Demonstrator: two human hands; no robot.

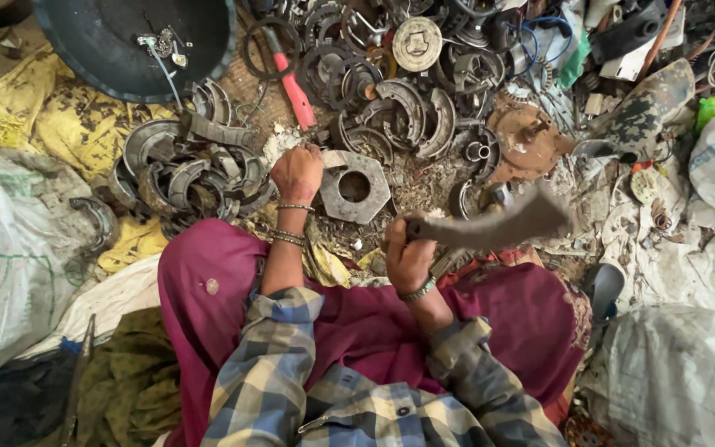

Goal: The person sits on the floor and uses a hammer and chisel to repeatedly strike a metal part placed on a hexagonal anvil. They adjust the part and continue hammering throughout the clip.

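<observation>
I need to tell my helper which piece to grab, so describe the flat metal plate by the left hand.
Start at the maroon cloth over the lap and look just beyond it. Right beside the left hand lies the flat metal plate: grey, six-sided, with one round hole through its middle, unlike the curved brake shoes around it.

The dark curved tool (498,228) in the right hand (407,258) is smeared by motion blur, so its edge and exact shape cannot be told, and the end of it inside the fist is hidden. The left hand (296,172) shows only its back; its fingers curl under, and whatever they press beside the grey hexagonal plate (354,187) is covered. The black round pan (109,41) is cut off by the top edge, the white sack (10,257) by the left edge, and the small parts far up in the scrap heap (424,74) are too tangled to tell apart.
</observation>
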